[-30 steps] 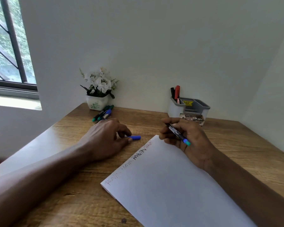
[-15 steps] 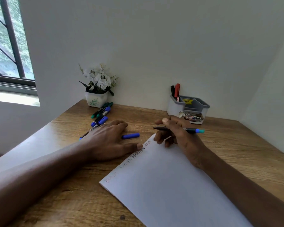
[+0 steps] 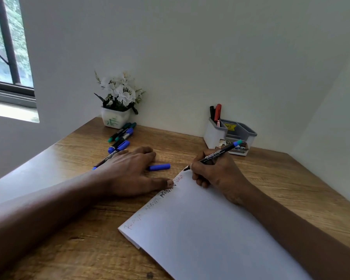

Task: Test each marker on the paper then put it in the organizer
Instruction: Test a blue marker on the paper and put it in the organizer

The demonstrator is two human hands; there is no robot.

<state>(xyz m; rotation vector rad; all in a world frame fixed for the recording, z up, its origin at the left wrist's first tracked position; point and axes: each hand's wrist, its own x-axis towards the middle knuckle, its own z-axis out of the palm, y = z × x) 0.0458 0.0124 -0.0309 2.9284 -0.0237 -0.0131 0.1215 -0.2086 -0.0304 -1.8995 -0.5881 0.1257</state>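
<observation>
Head view: the right hand (image 3: 216,174) grips the uncapped marker (image 3: 214,155) in a writing hold, fingers curled round the barrel. Its nib is now lowered to the far corner of the paper (image 3: 210,229), whereas half a second earlier the marker lay level above that corner. The left hand (image 3: 129,172) lies flat with relaxed fingers, its thumb pressing the paper's left edge beside the scribbles, and the blue cap (image 3: 159,167) lies on the desk (image 3: 291,178) just off that edge. The test stroke appears about to begin; the organizer (image 3: 214,134) stands well beyond the paper's far corner, with loose markers (image 3: 121,136) far to the paper's left.
</observation>
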